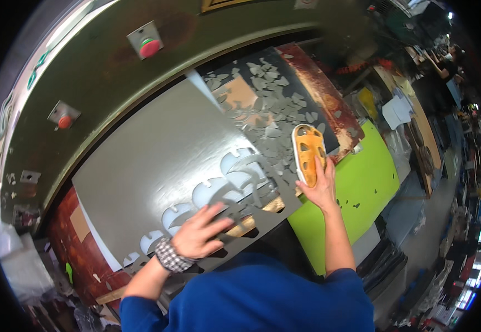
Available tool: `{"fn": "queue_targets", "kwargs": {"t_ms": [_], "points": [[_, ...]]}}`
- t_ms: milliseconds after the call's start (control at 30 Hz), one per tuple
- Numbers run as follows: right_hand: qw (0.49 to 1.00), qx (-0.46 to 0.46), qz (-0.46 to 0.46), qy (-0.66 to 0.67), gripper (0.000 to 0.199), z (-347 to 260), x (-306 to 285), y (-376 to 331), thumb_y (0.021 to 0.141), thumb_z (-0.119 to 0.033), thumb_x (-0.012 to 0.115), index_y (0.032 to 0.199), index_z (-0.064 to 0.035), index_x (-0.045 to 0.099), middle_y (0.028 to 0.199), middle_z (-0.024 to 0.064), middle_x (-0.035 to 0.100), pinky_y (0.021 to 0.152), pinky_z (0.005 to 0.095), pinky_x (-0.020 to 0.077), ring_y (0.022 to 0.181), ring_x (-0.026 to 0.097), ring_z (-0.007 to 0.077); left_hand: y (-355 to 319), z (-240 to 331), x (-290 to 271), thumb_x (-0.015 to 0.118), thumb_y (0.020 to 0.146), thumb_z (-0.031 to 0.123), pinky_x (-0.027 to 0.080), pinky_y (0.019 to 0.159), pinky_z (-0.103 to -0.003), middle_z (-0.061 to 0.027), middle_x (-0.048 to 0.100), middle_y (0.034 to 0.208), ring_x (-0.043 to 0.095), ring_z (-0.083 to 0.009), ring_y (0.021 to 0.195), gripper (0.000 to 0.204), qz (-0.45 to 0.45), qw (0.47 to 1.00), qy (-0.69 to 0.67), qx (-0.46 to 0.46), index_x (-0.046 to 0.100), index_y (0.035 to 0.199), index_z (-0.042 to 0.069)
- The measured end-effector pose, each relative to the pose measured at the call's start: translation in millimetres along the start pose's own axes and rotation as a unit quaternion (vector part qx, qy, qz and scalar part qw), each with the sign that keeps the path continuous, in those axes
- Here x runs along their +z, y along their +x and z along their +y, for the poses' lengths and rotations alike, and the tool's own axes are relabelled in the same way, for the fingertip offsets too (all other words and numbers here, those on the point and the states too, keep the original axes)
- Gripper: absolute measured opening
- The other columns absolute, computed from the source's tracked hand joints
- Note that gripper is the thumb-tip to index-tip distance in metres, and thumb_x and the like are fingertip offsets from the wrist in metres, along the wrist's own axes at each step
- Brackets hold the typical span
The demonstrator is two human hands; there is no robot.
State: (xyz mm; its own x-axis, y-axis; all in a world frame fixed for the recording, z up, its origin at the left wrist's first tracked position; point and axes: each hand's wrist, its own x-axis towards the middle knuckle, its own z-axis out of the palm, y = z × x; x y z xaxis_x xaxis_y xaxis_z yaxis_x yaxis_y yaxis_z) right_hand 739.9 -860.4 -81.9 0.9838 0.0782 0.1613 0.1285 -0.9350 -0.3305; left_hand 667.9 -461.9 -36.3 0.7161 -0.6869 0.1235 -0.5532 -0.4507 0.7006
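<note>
My right hand [321, 188] grips the lower end of a shoe-shaped orange cutting die [310, 145] with a pale rim and several holes. The die is over the scraps at the right of the grey sheet. My left hand [200, 231], a checked band at its wrist, is slightly blurred, its fingers spread over the sheet's near edge. This large grey sheet [141, 160] has a row of curved cut-outs along its near side, with pale blue showing through them. Whether the left fingers touch the sheet, I cannot tell.
Many small grey offcuts [268, 83] lie on the dark board beyond the die. A green machine beam [196, 36] with red buttons [150, 47] spans the far side. Bright green sheet material [356, 188] lies at the right. Another person [446, 67] stands at the far right.
</note>
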Motion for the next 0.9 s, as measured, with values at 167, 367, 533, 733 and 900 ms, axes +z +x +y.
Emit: {"fn": "queue_targets", "kwargs": {"t_ms": [167, 367, 533, 733, 900], "points": [[0.995, 0.021, 0.03, 0.097, 0.094, -12.6, -20.2, 14.1, 0.059, -0.015, 0.084, 0.139, -0.0059, 0.037, 0.129, 0.0278, 0.044, 0.1, 0.0441, 0.0407, 0.119, 0.047, 0.0388, -74.5, -28.8, -45.6, 0.057, 0.085, 0.003, 0.038, 0.104, -0.042, -0.0199, 0.049, 0.132, 0.046, -0.0356, 0.124, 0.048, 0.321, 0.852, 0.236, -0.339, 0.046, 0.133, 0.003], [0.565, 0.225, 0.013, 0.794, 0.084, -39.5, -39.6, 8.9, 0.073, -0.021, 0.074, 0.142, -0.0031, 0.03, 0.128, 0.0224, 0.048, 0.1, 0.047, 0.0412, 0.113, 0.051, 0.038, -213.8, -50.9, -35.2, 0.056, 0.09, 0.017, 0.036, 0.103, -0.046, -0.0256, 0.041, 0.136, 0.043, -0.0402, 0.123, 0.049, 0.268, 0.687, 0.394, -0.548, 0.043, 0.136, 0.009], [0.104, 0.217, 0.023, 0.97, 0.091, -71.8, -5.5, 7.8, 0.075, -0.046, 0.071, 0.145, -0.0065, 0.028, 0.149, 0.0239, 0.023, 0.113, 0.0577, 0.0203, 0.133, 0.02, 0.0513, -243.7, -69.1, -6.9, 0.051, 0.092, 0.022, 0.033, 0.102, -0.046, -0.0196, 0.043, 0.137, 0.044, -0.0368, 0.121, 0.045, 0.327, 0.675, 0.4, -0.527, 0.045, 0.136, 0.01], [0.252, 0.172, 0.061, 0.95, 0.087, -77.7, 7.2, 17.5, 0.072, -0.04, 0.076, 0.138, -0.0008, 0.034, 0.142, 0.0284, 0.029, 0.107, 0.0612, 0.0316, 0.13, 0.027, 0.0508, -231.4, -63.0, -10.8, 0.053, 0.09, 0.022, 0.032, 0.101, -0.05, -0.0199, 0.044, 0.136, 0.044, -0.0367, 0.121, 0.044, 0.35, 0.669, 0.388, -0.529, 0.049, 0.132, 0.009], [0.164, 0.323, 0.065, 0.93, 0.077, -125.0, -8.7, 28.5, 0.076, -0.039, 0.071, 0.134, -0.0002, 0.039, 0.132, 0.0302, 0.037, 0.101, 0.0496, 0.0444, 0.122, 0.039, 0.0446, -237.9, -58.0, -15.3, 0.061, 0.084, 0.02, 0.033, 0.101, -0.049, -0.0232, 0.046, 0.132, 0.044, -0.0412, 0.119, 0.048, 0.35, 0.704, 0.35, -0.51, 0.052, 0.128, 0.006]]}}
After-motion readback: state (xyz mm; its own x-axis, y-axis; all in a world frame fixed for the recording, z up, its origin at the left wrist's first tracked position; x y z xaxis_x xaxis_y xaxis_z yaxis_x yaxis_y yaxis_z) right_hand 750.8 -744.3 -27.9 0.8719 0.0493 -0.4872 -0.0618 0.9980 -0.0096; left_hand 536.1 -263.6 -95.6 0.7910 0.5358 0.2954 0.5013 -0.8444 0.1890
